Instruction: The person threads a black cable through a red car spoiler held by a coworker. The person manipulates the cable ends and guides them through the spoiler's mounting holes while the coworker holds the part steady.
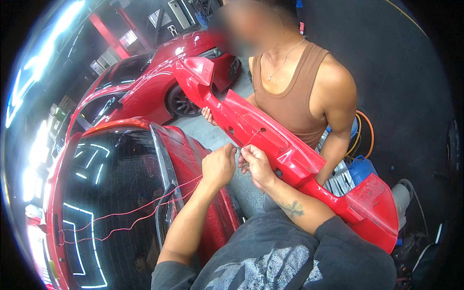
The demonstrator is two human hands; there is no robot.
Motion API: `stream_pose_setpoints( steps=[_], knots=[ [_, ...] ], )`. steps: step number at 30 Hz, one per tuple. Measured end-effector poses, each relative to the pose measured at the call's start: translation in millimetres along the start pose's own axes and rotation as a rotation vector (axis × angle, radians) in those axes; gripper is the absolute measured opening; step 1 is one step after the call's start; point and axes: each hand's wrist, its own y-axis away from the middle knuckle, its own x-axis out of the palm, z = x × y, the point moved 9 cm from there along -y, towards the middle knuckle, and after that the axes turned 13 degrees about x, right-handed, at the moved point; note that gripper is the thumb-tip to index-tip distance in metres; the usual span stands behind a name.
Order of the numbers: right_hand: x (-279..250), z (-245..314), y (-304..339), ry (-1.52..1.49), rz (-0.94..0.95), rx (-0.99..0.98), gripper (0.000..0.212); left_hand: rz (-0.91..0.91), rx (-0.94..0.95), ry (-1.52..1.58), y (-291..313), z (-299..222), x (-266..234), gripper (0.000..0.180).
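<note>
My left hand (220, 165) is closed in a fist, with a red wire (186, 185) running into it from the car's rear window. Right beside it, my right hand (256, 166) pinches the end of a thin wire between thumb and fingers. That thin wire (254, 136) comes out of a round hole in a long glossy red car panel (237, 113), shaped like a spoiler. Both hands are in front of the panel and nearly touch; the wire ends between them are too small to make out. A co-worker's hand (209, 116) grips the panel's far edge.
A co-worker in a brown tank top (292, 94) stands across from me, carrying the panel. At my left is a red car with a dark rear window (116, 179); another red car (154, 72) is parked behind. A blue container (361, 168) and an orange hose (371, 137) lie beyond the panel.
</note>
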Motion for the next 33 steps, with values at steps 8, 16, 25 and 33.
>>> stream_pose_setpoints(
  steps=[8,16,25,33],
  knots=[
    [-10,-15,-22,0.268,-0.136,-0.101,0.017,0.134,-0.271,0.768,-1,49,62,0.033],
    [3,2,-24,-0.015,-0.204,0.001,0.015,0.144,-0.318,0.771,-5,41,48,0.028],
    [-2,45,2,0.316,-0.305,-0.48,0.027,0.052,-0.219,0.789,-8,45,37,0.032],
    [1,50,-19,0.293,-0.074,-0.236,0.033,-0.013,-0.066,0.398,-10,18,-4,0.029]
  ],
)
